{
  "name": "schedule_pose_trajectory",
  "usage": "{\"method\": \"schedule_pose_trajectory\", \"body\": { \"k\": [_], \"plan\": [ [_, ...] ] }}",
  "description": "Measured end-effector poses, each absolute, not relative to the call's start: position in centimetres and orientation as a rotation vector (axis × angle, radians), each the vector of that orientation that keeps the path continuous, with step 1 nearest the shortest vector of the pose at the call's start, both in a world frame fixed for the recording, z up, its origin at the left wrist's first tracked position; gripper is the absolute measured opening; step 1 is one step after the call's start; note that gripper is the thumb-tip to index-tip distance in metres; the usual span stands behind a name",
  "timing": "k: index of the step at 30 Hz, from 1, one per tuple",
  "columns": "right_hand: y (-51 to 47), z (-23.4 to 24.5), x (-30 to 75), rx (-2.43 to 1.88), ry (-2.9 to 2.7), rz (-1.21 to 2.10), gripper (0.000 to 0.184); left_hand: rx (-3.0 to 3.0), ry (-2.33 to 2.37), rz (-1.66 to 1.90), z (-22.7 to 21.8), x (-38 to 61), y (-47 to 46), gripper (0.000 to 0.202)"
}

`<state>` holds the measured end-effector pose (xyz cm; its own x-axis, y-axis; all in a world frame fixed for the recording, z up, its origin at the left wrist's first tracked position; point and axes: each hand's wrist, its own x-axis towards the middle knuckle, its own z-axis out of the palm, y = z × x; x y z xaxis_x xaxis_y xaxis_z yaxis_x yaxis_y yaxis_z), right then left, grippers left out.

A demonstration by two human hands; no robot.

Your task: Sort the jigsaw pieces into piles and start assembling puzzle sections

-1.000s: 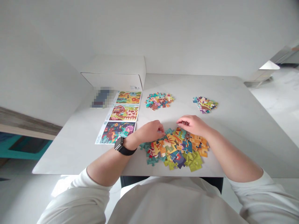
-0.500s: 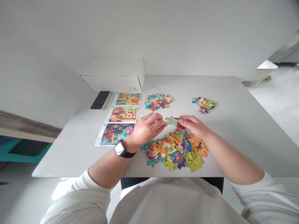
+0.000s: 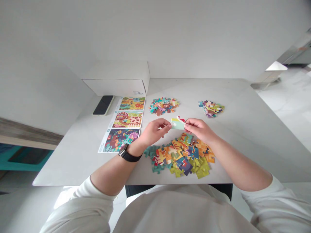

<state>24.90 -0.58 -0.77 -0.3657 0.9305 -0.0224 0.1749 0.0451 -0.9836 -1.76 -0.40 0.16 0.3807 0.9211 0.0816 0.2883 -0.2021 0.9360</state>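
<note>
Though down among the near pile (image 3: 182, 155) a second ago, now raised clear of it and drawn toward the far side: left hand (image 3: 155, 131) and right hand (image 3: 199, 129).

Item, held: pale green puzzle piece (image 3: 177, 124), pinched at its left edge by left thumb and fingertips, at its right edge by right fingertips. Hangs in the air between the two hands, above the far rim of the near pile. Red piece (image 3: 181, 118) just behind it, touching or overlapping; cannot tell whether joined.

Change: half a second ago held lower and flatter; now tilted up slightly. Judged: picking out finished, two pieces being tried against each other off the table.

Item, beneath both wrists: near pile, loose, spread wide, untouched at present.

Item, beyond left fingertips: second pile (image 3: 164, 105), near. Beyond right hand and out to its right: third pile (image 3: 211, 108), well apart.

Item, left of left hand: picture sheet (image 3: 123, 124), just beside the wrist and its watch (image 3: 124, 152). Farther left and away: phone (image 3: 103, 104), white box (image 3: 116, 79).

Open room: bare table (image 3: 243, 136) right of right hand, wide; bare strip between hands and the two far piles. Near table edge close under forearms; little room there.
</note>
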Motion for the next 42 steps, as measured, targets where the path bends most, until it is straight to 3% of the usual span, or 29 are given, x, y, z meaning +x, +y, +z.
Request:
{"method": "schedule_pose_trajectory", "body": {
  "k": [9, 18, 31, 36, 42],
  "plan": [
    [-0.5, -1.2, 24.9, -1.094, -1.535, 1.465, 0.032, 1.406, 1.001, 0.862, -0.4, -1.5, -0.1, 0.039],
    [-0.7, -1.0, 24.3, -1.138, -1.427, 1.521, 0.042, 1.379, 1.000, 0.879, -0.8, -1.3, -0.2, 0.041],
    [0.0, -1.1, 24.8, -1.159, -1.366, 1.477, 0.037, 1.337, 1.064, 0.939, -0.4, -1.1, -0.2, 0.040],
    [2.8, 0.1, 29.1, -1.261, -1.204, 1.254, 0.036, 1.375, 1.070, 0.958, -0.1, -1.3, -0.2, 0.037],
    [5.8, 0.6, 36.4, -1.675, -1.001, 0.803, 0.024, 1.486, 1.132, 0.850, -0.1, -1.7, 0.0, 0.036]
  ]
}}
